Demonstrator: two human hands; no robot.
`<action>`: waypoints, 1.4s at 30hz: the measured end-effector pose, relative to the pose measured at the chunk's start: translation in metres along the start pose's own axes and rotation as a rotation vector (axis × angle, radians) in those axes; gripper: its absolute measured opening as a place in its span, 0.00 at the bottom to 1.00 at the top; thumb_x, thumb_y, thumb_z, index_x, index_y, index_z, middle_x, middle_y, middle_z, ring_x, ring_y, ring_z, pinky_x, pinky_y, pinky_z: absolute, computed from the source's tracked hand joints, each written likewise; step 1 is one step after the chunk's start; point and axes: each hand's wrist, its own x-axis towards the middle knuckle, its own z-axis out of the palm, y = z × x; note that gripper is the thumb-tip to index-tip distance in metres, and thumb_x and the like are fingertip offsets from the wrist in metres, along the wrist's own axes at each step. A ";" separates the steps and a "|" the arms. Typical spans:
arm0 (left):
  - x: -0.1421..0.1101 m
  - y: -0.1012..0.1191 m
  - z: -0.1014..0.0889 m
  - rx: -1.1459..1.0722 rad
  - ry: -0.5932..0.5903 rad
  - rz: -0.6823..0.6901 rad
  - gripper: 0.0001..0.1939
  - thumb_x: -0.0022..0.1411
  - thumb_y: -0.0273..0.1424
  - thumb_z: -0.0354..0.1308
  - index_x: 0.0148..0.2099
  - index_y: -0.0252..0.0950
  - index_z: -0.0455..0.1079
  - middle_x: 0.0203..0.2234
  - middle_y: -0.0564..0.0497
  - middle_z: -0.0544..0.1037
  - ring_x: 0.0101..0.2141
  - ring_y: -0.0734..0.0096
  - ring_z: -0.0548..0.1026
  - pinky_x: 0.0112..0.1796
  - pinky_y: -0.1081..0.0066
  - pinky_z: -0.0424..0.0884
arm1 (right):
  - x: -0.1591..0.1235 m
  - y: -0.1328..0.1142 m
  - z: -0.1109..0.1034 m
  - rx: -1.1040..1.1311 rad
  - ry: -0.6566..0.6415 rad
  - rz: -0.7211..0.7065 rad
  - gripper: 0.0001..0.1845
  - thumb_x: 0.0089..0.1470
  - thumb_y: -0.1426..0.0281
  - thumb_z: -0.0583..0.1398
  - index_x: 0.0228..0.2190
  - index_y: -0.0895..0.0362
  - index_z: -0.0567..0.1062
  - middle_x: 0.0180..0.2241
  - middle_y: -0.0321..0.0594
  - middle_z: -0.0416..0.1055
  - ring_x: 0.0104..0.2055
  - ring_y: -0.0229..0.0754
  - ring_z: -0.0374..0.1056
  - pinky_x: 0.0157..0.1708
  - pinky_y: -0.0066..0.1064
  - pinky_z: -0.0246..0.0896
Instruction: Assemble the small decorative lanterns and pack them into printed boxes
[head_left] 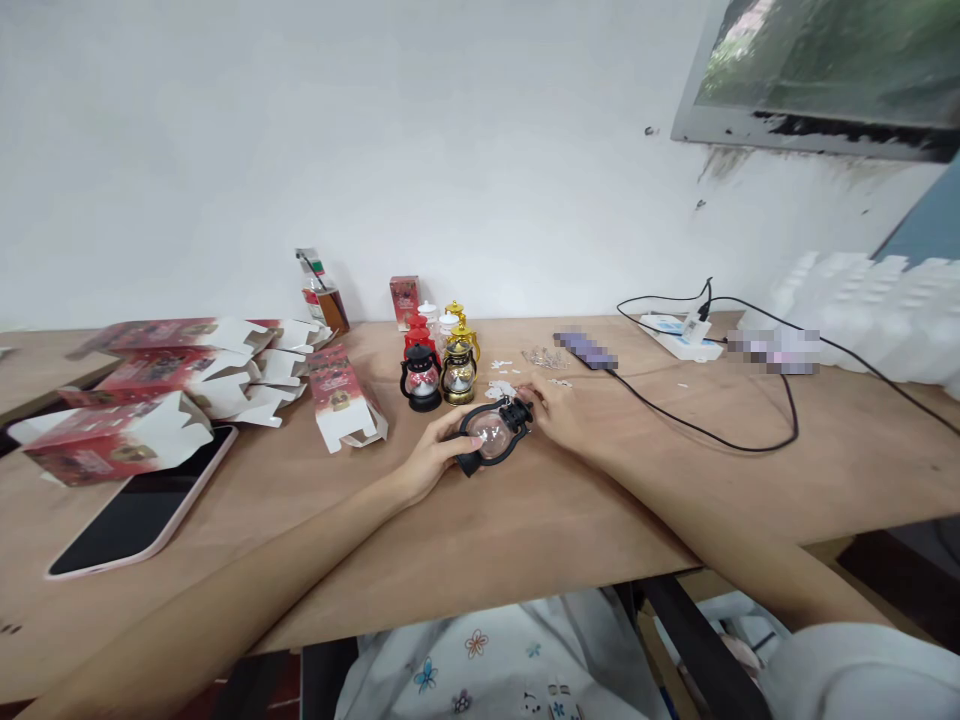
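Note:
My left hand (439,448) is wrapped round the base of a small black lantern (491,436) with a clear round globe, tilted on its side above the table. At the lantern's top, my right hand (553,408) has its fingers pinched together; what lies between them is too small to make out. Just beyond are small white paper tags (501,389) and a heap of thin metal pieces (546,357). Several finished-looking little lanterns stand in rows behind, among them a black one (422,378), a red one (418,340) and a gold one (460,372).
Open red-and-white boxes (345,395) lie at left, some stacked over a large phone (146,515). A bottle (326,295) and an upright red box (405,298) stand by the wall. At right are a cabled phone (586,350), a power strip (679,337) and white stacked pieces (862,315).

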 end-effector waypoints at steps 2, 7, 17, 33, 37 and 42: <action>0.000 -0.001 0.000 0.005 0.006 0.017 0.26 0.45 0.30 0.66 0.50 0.37 0.71 0.47 0.47 0.76 0.47 0.54 0.72 0.42 0.64 0.70 | 0.000 0.000 0.000 -0.011 0.022 -0.001 0.12 0.61 0.66 0.49 0.33 0.55 0.70 0.31 0.42 0.76 0.32 0.45 0.71 0.32 0.34 0.62; 0.000 -0.001 0.000 0.026 0.004 0.056 0.25 0.46 0.29 0.66 0.49 0.37 0.72 0.48 0.48 0.76 0.50 0.53 0.70 0.48 0.62 0.67 | -0.001 0.002 0.002 -0.059 0.079 -0.033 0.13 0.62 0.66 0.48 0.30 0.54 0.69 0.29 0.41 0.75 0.29 0.43 0.69 0.29 0.32 0.59; 0.002 -0.003 -0.003 0.114 -0.026 0.097 0.26 0.46 0.31 0.67 0.50 0.38 0.71 0.47 0.50 0.76 0.52 0.56 0.68 0.53 0.63 0.61 | -0.002 -0.004 -0.003 -0.087 0.003 -0.029 0.09 0.54 0.76 0.51 0.30 0.55 0.70 0.29 0.40 0.75 0.29 0.42 0.68 0.29 0.29 0.56; 0.009 -0.011 0.002 0.169 0.082 0.137 0.29 0.48 0.33 0.67 0.53 0.37 0.66 0.49 0.48 0.74 0.53 0.59 0.69 0.55 0.61 0.60 | 0.017 -0.013 -0.033 -0.077 0.226 0.066 0.15 0.59 0.61 0.52 0.29 0.55 0.72 0.26 0.40 0.71 0.27 0.42 0.65 0.32 0.34 0.58; 0.010 -0.014 0.004 0.235 0.121 0.101 0.27 0.46 0.37 0.68 0.49 0.34 0.69 0.48 0.45 0.75 0.51 0.57 0.71 0.55 0.58 0.61 | 0.009 -0.032 -0.049 -0.141 0.268 -0.169 0.15 0.59 0.61 0.52 0.26 0.53 0.71 0.26 0.42 0.70 0.31 0.45 0.64 0.39 0.40 0.57; 0.007 -0.013 0.003 0.163 0.123 0.129 0.28 0.46 0.39 0.68 0.48 0.32 0.70 0.48 0.43 0.76 0.52 0.56 0.70 0.55 0.58 0.61 | -0.012 -0.041 -0.039 0.015 0.102 -0.531 0.15 0.57 0.55 0.52 0.32 0.48 0.74 0.35 0.41 0.72 0.38 0.47 0.67 0.43 0.45 0.59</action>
